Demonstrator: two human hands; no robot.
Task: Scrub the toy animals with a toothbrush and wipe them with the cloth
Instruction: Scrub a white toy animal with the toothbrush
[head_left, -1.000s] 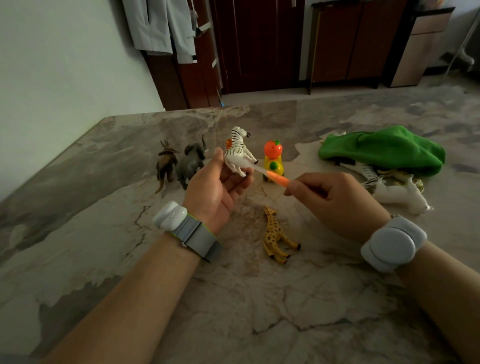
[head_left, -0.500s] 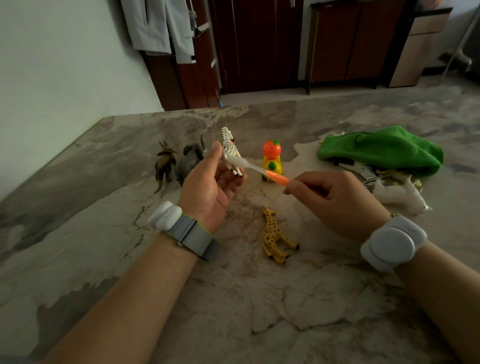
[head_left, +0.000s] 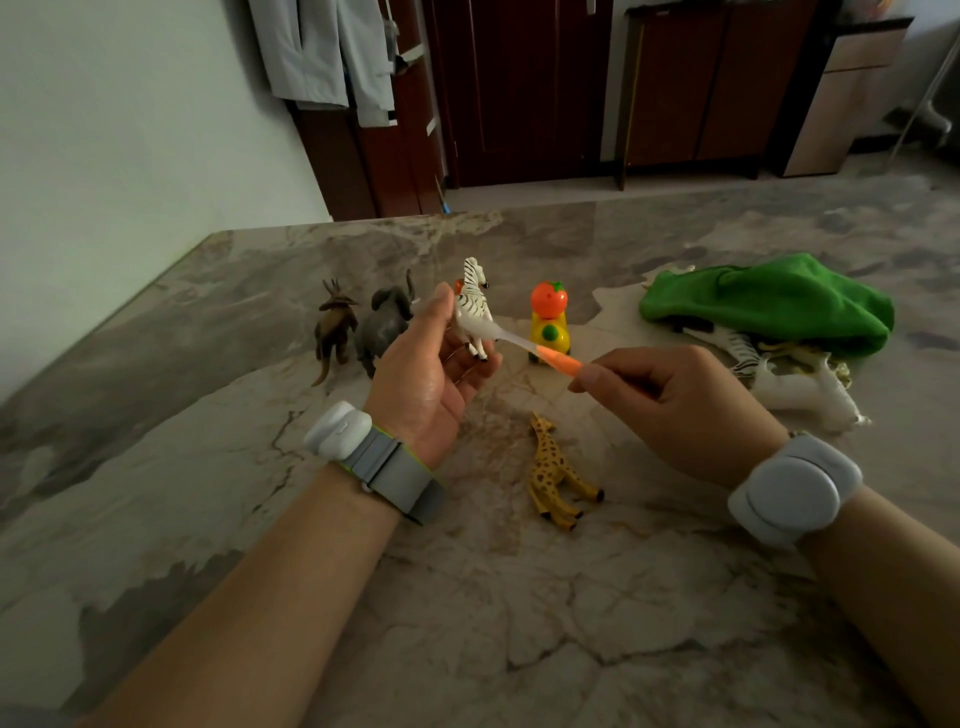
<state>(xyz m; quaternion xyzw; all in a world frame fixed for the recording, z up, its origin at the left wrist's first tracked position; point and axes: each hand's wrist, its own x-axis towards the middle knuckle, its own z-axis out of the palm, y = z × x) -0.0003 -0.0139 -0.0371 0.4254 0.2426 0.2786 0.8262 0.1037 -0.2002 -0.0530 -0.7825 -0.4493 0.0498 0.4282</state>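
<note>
Two hands: held apart over tabletop;
Left hand: grips zebra, upright;
Right hand: pinches toothbrush; head against zebra's body

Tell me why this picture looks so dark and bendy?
Head view: the room light is dim, so colours look dull; a pale glare lies on the far part of the table; the wide lens bends the table edge and cupboards; the zebra and toothbrush look fairly sharp.

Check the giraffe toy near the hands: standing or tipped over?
Tipped over. The giraffe lies on its side on the marble table, its legs sticking out sideways rather than down.
</note>
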